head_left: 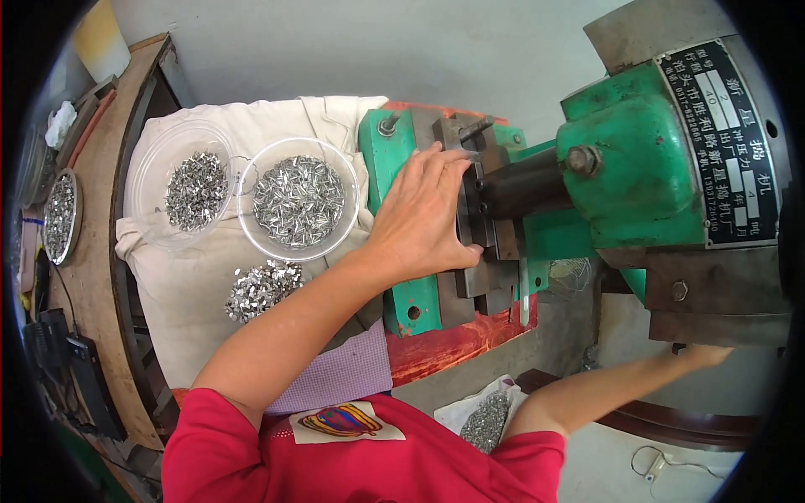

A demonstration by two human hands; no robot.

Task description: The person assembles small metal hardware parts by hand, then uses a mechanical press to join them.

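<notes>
My left hand [423, 214] rests against the steel die block [476, 281] on the bed of a green press [625, 159]. Its fingers are spread toward the far end of the block, and the thumb lies apart near the front end. Whether a small piece sits under the fingertips cannot be made out. Close beside them, the dark round ram [524, 186] comes down onto the die. My right arm reaches out to the right, and the right hand [708, 356] is mostly hidden behind the press head, its fingers out of sight.
Left of the press, a clear round tub [350, 205] of small metal tubes and another tub [141, 197] of metal bits stand on cloth. A loose pile of metal pieces [260, 293] lies nearer. A wooden bench [92, 285] runs along the left; a metal-filled bag [486, 419] sits low.
</notes>
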